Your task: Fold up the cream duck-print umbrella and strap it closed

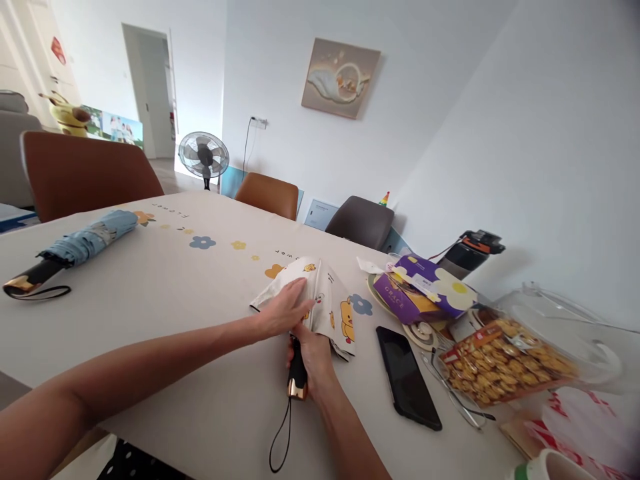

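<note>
A white folding umbrella [323, 277] printed with yellow cartoon figures lies on the table, its canopy loosely folded and pointing away from me. My right hand [313, 350] is wrapped around the top of its black handle [297, 365], where the canopy begins. The handle ends in a gold cap with a black wrist strap [281, 437]. Across the canopy rests my left hand [283, 308], palm down with its fingers stretched out. At the far left lies a second umbrella [93, 239], light blue and rolled up, also with a black and gold handle.
To the right are a black phone [409, 378], glasses [463, 393], a purple box [407, 297], a pack of cookies [505, 360] and a clear container [555, 327]. A cup [547, 467] stands at the bottom right. Chairs [270, 195] and a fan [204, 157] stand beyond the table.
</note>
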Tool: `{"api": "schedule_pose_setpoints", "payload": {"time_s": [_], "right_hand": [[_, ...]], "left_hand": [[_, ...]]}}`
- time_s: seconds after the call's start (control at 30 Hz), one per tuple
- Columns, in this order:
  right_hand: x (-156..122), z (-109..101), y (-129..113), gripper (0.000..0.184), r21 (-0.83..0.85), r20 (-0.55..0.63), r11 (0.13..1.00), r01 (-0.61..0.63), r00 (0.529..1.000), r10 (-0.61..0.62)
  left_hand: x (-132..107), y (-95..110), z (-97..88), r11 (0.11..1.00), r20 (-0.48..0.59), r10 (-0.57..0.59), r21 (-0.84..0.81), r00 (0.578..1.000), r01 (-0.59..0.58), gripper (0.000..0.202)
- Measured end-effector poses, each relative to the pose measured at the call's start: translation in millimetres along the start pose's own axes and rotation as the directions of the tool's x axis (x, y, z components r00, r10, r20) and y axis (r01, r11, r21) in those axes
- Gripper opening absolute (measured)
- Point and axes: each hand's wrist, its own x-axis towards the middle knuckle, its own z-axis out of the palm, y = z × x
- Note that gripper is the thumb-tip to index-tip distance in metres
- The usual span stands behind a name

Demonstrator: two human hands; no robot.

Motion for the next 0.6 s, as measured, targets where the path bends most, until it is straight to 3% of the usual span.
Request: {"api": "schedule_pose_setpoints", "payload": {"time_s": [0.13,0.27,0.43,0.53,0.6], "right_hand": [[-4.0,2.8,1.5,0.021,-0.08,0.015,0.997,-0.008,1.0,0.009],[-4.0,2.3,3.3,0.018,-0.057,0.076,0.997,-0.043,0.996,0.047],[-4.2,-1.2,3.2,0.02,-0.011,0.221,0.997,-0.08,0.972,0.081],[-7.7,-3.7,0.0,0.021,0.034,0.322,0.998,-0.047,0.946,0.034],[-11.1,-4.4,-2.7,0.022,0.072,0.388,0.997,-0.026,0.922,-0.004]], "left_hand": [[19.4,-0.8,15.3,0.984,-0.053,-0.148,-0.109,0.988,0.141,0.062],[33.3,-3.0,13.9,0.873,0.016,-0.322,-0.381,0.947,0.304,0.051],[36.6,-0.1,3.9,0.549,0.282,-0.407,-0.685,0.869,0.48,0.035],[34.5,2.8,-1.7,0.331,0.457,-0.347,-0.757,0.819,0.563,0.04],[32.6,5.2,-4.1,0.246,0.518,-0.268,-0.778,0.812,0.578,0.043]]}}
